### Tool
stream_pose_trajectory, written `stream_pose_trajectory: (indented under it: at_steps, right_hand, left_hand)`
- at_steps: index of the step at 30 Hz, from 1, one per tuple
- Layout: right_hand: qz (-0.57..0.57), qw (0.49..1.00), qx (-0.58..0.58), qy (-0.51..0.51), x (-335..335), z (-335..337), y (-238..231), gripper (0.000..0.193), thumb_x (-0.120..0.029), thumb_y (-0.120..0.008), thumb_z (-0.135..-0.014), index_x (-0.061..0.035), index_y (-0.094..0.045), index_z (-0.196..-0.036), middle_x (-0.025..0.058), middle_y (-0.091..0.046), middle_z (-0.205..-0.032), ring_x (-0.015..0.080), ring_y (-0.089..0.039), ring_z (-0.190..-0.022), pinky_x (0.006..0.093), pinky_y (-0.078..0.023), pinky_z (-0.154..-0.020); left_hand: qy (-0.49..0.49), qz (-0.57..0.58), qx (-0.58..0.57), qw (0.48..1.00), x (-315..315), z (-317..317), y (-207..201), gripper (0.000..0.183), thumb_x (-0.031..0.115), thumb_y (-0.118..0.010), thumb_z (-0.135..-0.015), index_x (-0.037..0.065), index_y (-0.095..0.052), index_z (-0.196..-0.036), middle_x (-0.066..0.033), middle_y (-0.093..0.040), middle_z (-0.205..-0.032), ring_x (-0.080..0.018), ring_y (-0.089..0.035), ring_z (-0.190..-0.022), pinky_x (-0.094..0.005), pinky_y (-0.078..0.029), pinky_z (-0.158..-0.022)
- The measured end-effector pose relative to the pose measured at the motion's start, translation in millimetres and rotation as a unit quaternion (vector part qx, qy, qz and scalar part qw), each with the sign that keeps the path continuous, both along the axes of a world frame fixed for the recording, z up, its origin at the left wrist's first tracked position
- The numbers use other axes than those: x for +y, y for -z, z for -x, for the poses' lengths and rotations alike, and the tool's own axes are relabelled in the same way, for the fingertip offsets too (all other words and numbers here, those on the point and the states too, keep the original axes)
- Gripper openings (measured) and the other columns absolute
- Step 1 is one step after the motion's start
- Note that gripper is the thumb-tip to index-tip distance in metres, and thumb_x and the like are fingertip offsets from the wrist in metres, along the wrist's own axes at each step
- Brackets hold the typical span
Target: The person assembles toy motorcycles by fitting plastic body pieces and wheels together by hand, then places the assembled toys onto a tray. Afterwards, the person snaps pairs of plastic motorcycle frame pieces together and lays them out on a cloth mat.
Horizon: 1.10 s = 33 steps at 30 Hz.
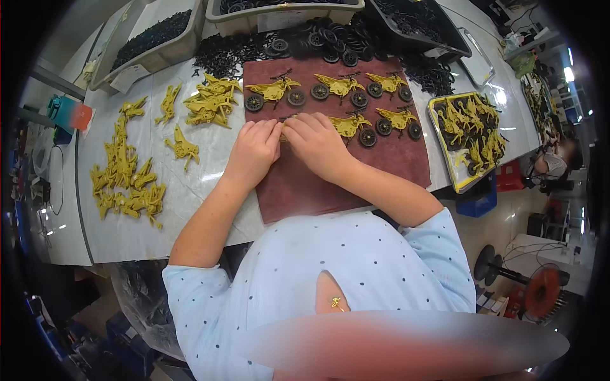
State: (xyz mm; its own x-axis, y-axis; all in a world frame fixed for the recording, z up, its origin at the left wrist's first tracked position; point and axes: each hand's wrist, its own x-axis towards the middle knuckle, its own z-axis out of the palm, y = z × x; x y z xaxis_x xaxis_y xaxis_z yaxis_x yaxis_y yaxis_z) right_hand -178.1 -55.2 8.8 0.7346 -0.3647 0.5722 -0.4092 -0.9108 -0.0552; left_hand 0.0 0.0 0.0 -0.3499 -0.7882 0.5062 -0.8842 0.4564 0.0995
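Observation:
My left hand [254,147] and my right hand [316,143] meet over the left part of a dark red cloth [318,187]. Their fingers are closed on a small yellow toy motorbike body, almost wholly hidden by them. Beyond and to the right of my hands, several yellow toy motorbikes with black wheels lie in two rows, such as the far-left toy motorbike [273,92] and the near-right toy motorbike [397,119]. To the left of the cloth, loose yellow bodies [213,101] are heaped on the table, with one single yellow body [183,147] apart from them.
Black wheels [330,39] and small black parts [222,54] are piled past the cloth. Grey bins [159,54] and a black bin [422,28] stand behind. A tray [464,184] of toy motorbikes sits at right; another yellow heap [124,162] lies left.

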Motion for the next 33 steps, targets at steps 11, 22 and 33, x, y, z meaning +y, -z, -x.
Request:
stream_pose_trajectory:
  at_steps: [11, 22, 33]
  right_hand:
    - [-0.029, 0.998, -0.024, -0.045, -18, -1, -10, 0.028, -0.014, -0.070, -0.069, -0.0097, -0.061, -0.096, 0.0010, -0.065, -0.100, 0.0179, -0.061, -0.094, 0.0359, -0.042, -0.085]
    - [-0.062, 0.998, 0.016, 0.006, -13, -6, -10, 0.020, -0.010, -0.067, -0.070, -0.0106, -0.063, -0.089, 0.0003, -0.066, -0.092, 0.0176, -0.062, -0.089, 0.0365, -0.039, -0.087]
    - [-0.455, 0.824, -0.336, -0.025, -10, 25, -23, 0.055, -0.032, -0.062, -0.090, -0.0007, -0.046, -0.132, 0.0078, -0.061, -0.112, 0.0162, -0.057, -0.100, 0.0307, -0.044, -0.087]
  left_hand:
    - [0.020, 0.020, 0.088, 0.996, 2, -8, -14, 0.035, 0.008, -0.072, -0.072, 0.000, -0.063, -0.105, -0.0103, -0.065, -0.102, -0.0250, -0.062, -0.089, -0.0374, -0.047, -0.082]
    - [0.030, 0.035, 0.085, 0.995, -2, -7, -10, 0.022, 0.013, -0.070, -0.074, 0.004, -0.064, -0.093, -0.0060, -0.065, -0.083, -0.0222, -0.061, -0.073, -0.0365, -0.045, -0.079]
    - [-0.034, 0.189, 0.050, 0.980, 16, 0, -46, 0.027, 0.011, -0.066, -0.074, 0.004, -0.067, -0.100, -0.0050, -0.067, -0.102, -0.0190, -0.064, -0.093, -0.0356, -0.039, -0.079]
